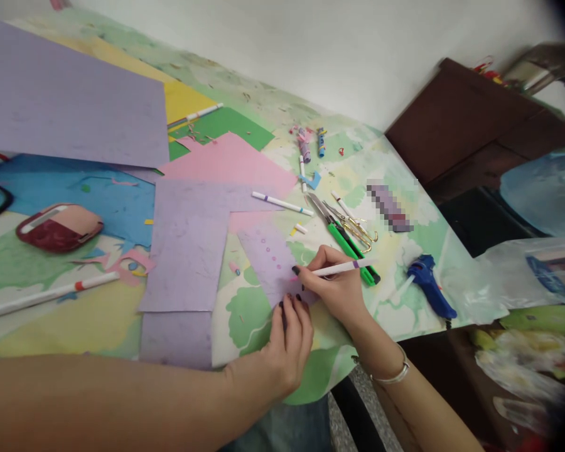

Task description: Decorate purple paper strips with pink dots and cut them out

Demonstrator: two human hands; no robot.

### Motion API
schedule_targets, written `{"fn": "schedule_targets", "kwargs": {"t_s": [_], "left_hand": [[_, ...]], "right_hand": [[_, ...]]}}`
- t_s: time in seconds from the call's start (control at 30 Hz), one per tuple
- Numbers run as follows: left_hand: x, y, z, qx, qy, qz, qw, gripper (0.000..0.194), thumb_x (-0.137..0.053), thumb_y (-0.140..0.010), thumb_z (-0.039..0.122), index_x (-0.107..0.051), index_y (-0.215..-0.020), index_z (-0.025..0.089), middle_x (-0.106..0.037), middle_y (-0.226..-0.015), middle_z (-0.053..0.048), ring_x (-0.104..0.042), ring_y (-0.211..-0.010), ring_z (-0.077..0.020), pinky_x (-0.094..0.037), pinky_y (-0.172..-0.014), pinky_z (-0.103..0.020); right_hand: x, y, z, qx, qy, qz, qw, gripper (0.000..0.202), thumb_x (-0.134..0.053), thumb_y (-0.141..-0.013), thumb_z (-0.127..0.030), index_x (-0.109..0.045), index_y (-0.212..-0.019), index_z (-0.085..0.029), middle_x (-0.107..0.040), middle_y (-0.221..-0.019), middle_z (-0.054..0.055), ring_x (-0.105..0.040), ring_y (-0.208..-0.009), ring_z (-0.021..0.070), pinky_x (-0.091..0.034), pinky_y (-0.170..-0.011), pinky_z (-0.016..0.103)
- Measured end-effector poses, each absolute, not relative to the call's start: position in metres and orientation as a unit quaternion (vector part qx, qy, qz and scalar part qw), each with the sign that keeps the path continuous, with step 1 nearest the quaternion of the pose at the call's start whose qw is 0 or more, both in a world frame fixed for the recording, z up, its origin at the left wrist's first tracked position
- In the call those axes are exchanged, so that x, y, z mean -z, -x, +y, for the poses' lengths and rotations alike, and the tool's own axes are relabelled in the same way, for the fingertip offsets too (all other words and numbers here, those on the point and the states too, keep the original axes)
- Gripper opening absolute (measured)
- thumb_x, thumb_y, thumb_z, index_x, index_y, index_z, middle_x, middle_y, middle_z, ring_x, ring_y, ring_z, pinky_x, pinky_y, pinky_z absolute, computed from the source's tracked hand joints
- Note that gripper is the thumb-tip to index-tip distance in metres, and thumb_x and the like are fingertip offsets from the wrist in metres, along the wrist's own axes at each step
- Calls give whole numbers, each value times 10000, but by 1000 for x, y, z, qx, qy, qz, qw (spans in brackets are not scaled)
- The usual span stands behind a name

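Observation:
A small purple paper strip (263,260) with a row of little drawn circles lies at the table's near side. My right hand (334,285) is closed round a white marker (341,269) with a purple band, its tip end over the strip. My left hand (289,339) rests its fingertips on the strip's lower edge, fingers bent and close together; nothing shows in it. Left of the strip lies a larger purple sheet (188,251). A green utility knife (346,242) and scissors (353,221) lie just beyond my right hand.
A blue glue gun (428,285) lies near the table's right edge. Another marker (282,204) rests above the strip. Pink paper (230,160), a large purple sheet (75,100) and a red case (60,227) are at left. A brown cabinet (471,119) stands at the back right.

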State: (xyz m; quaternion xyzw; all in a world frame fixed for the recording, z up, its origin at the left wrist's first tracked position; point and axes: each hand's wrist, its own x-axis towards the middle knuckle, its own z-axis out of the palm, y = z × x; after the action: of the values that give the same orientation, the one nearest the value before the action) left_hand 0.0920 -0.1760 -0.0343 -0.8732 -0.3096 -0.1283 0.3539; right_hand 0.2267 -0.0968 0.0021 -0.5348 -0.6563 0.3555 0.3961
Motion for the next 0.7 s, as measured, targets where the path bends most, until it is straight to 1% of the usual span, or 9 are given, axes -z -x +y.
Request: {"fn": "schedule_targets", "kwargs": {"t_s": [0.13, 0.23, 0.43, 0.7], "left_hand": [[31, -92, -175, 120, 879, -302, 349, 439, -390, -843, 233, -613, -1134, -9, -641, -1091, -187, -638, -971, -310, -563, -787, -387], [31, -92, -176, 120, 880, -304, 345, 443, -396, -850, 241, -600, -1138, -27, -634, -1086, -201, -634, -973, -313, -560, -788, -388], [33, -93, -176, 117, 877, -310, 347, 428, -410, -868, 265, -601, -1132, -13, -623, -1094, -212, -630, -980, -313, -538, -811, -425], [29, -91, -175, 113, 881, -304, 345, 446, -389, -858, 259, -606, -1139, -10, -638, -1090, -189, -636, -975, -300, -563, -799, -378]], "right_hand": [[3, -226, -96, -312, 514, -689, 404, 321, -594, -744, -164, -380, -508, -197, -379, -460, -73, -349, -451, 74, -307, -464, 228], [6, -225, -94, -305, 515, -690, 407, 336, -559, -733, -126, -329, -500, -202, -329, -462, -77, -311, -450, 74, -279, -457, 234], [6, -225, -94, -294, 502, -714, 390, 345, -551, -730, -124, -302, -505, -203, -316, -464, -73, -289, -468, 78, -267, -469, 238], [6, -226, -94, -268, 499, -726, 389, 359, -553, -730, -116, -285, -506, -199, -311, -465, -73, -293, -470, 73, -270, -474, 233]]}}
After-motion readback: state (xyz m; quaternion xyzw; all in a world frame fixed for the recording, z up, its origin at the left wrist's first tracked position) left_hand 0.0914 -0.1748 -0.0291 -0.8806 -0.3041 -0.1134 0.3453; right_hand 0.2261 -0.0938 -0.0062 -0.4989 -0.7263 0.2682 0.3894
